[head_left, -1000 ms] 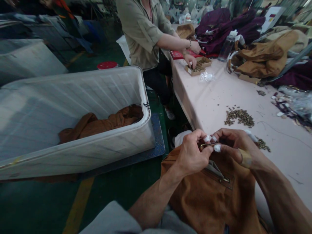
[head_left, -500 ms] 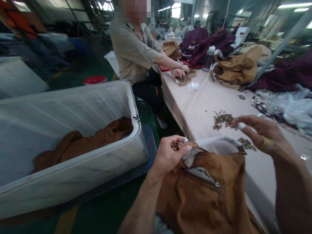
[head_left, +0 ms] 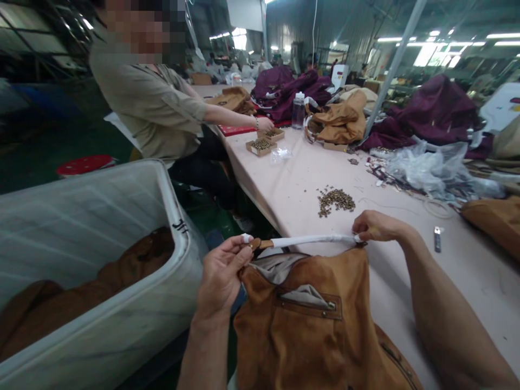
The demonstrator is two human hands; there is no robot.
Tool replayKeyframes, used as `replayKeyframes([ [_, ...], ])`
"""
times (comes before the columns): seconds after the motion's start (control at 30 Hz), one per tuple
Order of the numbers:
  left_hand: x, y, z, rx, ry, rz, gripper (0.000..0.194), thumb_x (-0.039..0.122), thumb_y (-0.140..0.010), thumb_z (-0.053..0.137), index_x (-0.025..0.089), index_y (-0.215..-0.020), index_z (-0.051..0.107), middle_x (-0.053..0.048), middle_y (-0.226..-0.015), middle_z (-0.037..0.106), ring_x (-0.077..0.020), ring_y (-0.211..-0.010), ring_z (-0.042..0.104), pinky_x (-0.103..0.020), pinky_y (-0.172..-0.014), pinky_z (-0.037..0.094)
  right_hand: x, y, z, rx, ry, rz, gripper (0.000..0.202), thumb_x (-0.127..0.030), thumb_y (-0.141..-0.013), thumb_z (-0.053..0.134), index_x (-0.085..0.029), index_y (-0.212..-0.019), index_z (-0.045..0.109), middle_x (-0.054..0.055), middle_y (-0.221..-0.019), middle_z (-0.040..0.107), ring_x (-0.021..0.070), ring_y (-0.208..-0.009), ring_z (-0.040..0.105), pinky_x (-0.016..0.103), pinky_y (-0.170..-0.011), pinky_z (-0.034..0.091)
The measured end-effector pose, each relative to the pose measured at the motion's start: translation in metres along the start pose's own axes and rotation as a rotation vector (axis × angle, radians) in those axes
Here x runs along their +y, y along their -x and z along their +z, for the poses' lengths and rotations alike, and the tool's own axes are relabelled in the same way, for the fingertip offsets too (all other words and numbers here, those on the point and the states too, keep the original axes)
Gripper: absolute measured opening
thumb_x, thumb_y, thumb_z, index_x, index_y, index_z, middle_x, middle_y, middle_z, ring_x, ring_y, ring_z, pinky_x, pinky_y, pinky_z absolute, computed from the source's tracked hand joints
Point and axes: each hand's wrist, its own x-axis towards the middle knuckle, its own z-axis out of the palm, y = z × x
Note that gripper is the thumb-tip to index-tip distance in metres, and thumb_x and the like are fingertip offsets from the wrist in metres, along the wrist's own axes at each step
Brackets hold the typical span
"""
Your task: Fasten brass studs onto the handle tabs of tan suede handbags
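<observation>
1. Because its sides sag and fold, the brown bag (head_left: 304, 352) looks soft and floppy, and I would guess it is not very heavy.
2. It is in front of the person, by the near end of the left long edge of the desk (head_left: 300, 179). I cannot tell what holds up its bottom.
3. The left hand (head_left: 221, 271) is nearly closed, with thumb and fingers pinching the left end of the white-wrapped strap (head_left: 312, 240). The right hand (head_left: 377, 225) is curled small and pinches the right end.
4. The strap looks bendy but firm, so its two ends seem the best spots to grab. The open top could slump if one end is let go. The bag does not look easy to break, and its fuzzy skin should not be slippery.
5. I count one brown bag in the hands, one strap across its top and one zip pocket (head_left: 335, 306) on its front.
6. On the desk there is one loose heap of tiny metal bits (head_left: 337, 201), too many to count. Two little boxes (head_left: 255, 150) sit by the left long edge. There is one water bottle (head_left: 298, 115) and one small metal clipper (head_left: 437, 239), near the right hand.
</observation>
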Motion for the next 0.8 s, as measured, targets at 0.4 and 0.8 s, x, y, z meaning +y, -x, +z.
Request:
replayKeyframes([
  [0.4,-0.016,-0.015,0.001,0.160,0.089,-0.039,0.043,0.032,-0.060,0.097,0.008,-0.090,0.076,-0.004,-0.076,0.067,-0.0062,-0.060,0.048,-0.018,-0.052,0.034,0.011,-0.007,0.008,-0.213,-0.365,-0.136,0.036,-0.019,-0.066,0.060,-0.014,-0.097,0.077,0.006,-0.085,0.078,0.0211,-0.076,0.068,0.030,-0.073,0.052],
  [0.8,-0.016,-0.017,-0.029,0.104,0.306,-0.024,0.033,0.026,-0.066,0.091,0.008,-0.091,0.078,-0.003,-0.078,0.063,-0.0069,-0.061,0.046,-0.024,-0.066,0.053,-0.018,0.014,-0.001,-0.103,-0.638,-0.262,0.040,-0.048,-0.084,0.075,-0.014,-0.103,0.064,0.005,-0.089,0.067,0.0195,-0.079,0.065,0.032,-0.075,0.055],
])
